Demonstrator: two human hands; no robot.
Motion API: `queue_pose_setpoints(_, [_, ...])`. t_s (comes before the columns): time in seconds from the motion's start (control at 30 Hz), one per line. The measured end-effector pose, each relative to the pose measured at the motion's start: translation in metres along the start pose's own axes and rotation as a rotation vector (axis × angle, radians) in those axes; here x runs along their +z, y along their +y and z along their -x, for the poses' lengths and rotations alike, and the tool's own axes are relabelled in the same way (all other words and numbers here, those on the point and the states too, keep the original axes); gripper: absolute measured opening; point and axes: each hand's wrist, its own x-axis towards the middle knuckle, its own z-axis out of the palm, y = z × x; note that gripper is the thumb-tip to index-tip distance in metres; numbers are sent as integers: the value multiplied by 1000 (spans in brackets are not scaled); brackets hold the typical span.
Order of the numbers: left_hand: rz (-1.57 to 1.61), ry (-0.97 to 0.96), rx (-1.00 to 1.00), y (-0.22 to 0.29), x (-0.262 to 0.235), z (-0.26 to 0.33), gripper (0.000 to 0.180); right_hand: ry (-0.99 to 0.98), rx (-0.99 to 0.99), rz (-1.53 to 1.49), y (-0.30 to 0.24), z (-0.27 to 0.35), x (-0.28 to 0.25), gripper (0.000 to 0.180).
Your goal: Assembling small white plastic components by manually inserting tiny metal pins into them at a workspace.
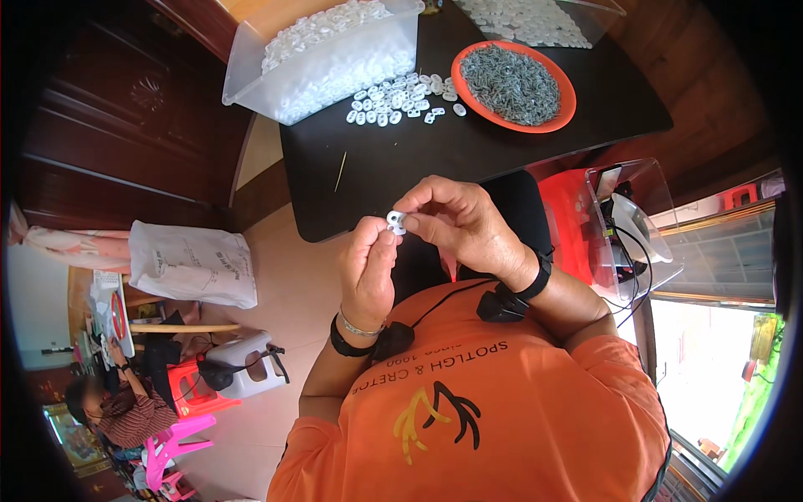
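Between my fingertips, just past the table's near edge, is a small white plastic piece (395, 218) with round holes. My left hand (368, 266) pinches it from below between thumb and fingers. From the right, the thumb and forefinger of my right hand (462, 224) close on the same piece; whether they also hold a smaller part is hidden. Loose white oval pieces with holes (393, 101) lie scattered on the dark table (335, 197) beyond my hands. An orange plate (510, 127) beside them is heaped with small grey metal parts, apparently screws (512, 84).
A translucent bin (251, 88) full of white pieces stands at the far left of the table, another clear bin (598, 12) at the far right. A thin stick (340, 171) lies on the tabletop. At my right sits a clear box (640, 180) with cables; a person (125, 410) works at left.
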Motion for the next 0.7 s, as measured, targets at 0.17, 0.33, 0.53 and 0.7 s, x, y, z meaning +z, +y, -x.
queue_pose_setpoints(0.17, [-117, -11, 77, -6, -3, 0, 18, -6, 26, 3, -2, 2, 0, 9])
queue_pose_setpoints(0.33, [-103, 12, 46, -6, -2, 1, 19, -25, -22, 52, 2, 4, -2, 11])
queue_pose_setpoints(0.53, [-50, 18, -26, 0, 4, 1, 20, -5, -148, 166, 14, 5, 2, 26])
queue_pose_setpoints(0.7, [7, 54, -53, 4, 8, 1, 19, 14, -127, 204, 14, 7, 4, 30])
